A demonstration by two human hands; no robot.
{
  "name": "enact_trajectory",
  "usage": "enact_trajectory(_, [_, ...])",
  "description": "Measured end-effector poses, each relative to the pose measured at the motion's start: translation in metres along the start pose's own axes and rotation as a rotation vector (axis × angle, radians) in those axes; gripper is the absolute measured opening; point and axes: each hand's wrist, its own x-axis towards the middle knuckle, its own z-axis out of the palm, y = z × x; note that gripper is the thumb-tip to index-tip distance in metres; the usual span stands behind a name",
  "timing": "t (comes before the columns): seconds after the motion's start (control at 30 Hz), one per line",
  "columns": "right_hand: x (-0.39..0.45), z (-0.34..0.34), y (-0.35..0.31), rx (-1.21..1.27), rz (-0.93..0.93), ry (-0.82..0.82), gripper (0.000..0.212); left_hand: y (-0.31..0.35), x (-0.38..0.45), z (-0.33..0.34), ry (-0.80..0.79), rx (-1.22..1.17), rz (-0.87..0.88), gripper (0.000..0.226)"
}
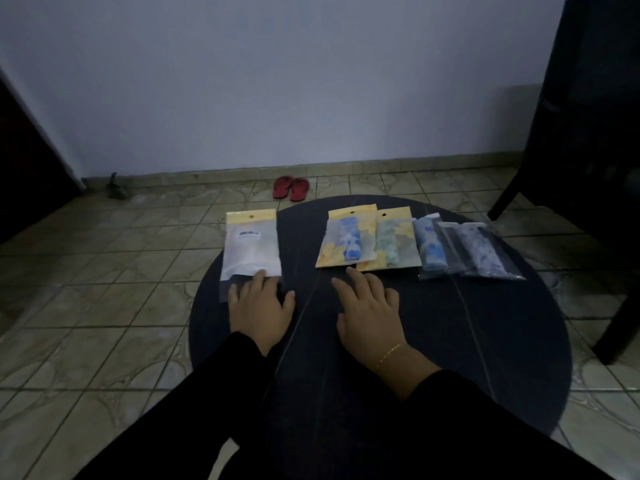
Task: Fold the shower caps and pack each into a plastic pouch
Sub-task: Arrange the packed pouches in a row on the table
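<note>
A round dark table [433, 341] carries several plastic pouches. At its left edge lies a white pouch with a yellow header [251, 245]; my left hand [261, 306] rests flat on its near end, fingers spread. In the middle lie two yellow-flowered pouches: one holds a blue rolled cap [348, 242], the other a green one [391, 242]. Further right lie two clear pouches, one with a blue cap [431, 251], one with a pale spotted cap [485, 254]. My right hand [369, 306] lies flat on the table just below the yellow pouches, index fingertip near their lower edge.
A pair of red sandals [291, 188] sits on the tiled floor beyond the table by the wall. A dark chair [588, 133] stands at the right. A dark door edge [31, 161] is at the far left.
</note>
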Motion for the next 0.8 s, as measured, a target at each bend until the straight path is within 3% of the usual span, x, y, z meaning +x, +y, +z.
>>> enact_trajectory(0.1, [-0.01,0.005,-0.013,0.015,-0.056,-0.015,0.054,-0.014,-0.021,-0.008,0.064,0.001,0.115,0.035])
enact_trajectory(0.17, [-0.014,0.006,-0.018,0.021,-0.067,-0.033,0.053,-0.021,-0.034,-0.017,0.078,-0.013,0.208,0.041])
enact_trajectory(0.27, [-0.017,0.007,-0.021,0.016,-0.072,-0.069,0.053,-0.025,-0.052,-0.029,0.031,-0.084,0.389,0.05])
enact_trajectory(0.37, [-0.02,0.011,-0.025,0.041,-0.065,-0.107,0.051,-0.025,-0.063,-0.04,-0.071,-0.217,0.502,0.037])
enact_trajectory(0.43, [-0.019,0.013,-0.026,0.046,-0.052,-0.111,0.05,-0.023,-0.067,-0.046,-0.076,-0.354,0.5,0.036])
enact_trajectory(0.53, [-0.016,0.013,-0.023,0.066,-0.029,-0.122,0.051,-0.032,-0.065,-0.053,0.115,-0.525,0.349,0.032])
enact_trajectory(0.63, [-0.01,0.011,-0.021,0.088,-0.02,-0.15,0.054,-0.057,-0.062,-0.052,0.242,-0.46,0.19,0.033])
enact_trajectory(0.8, [0.005,0.007,-0.02,0.135,-0.045,-0.173,0.051,-0.094,-0.065,-0.03,0.142,-0.354,0.188,0.035])
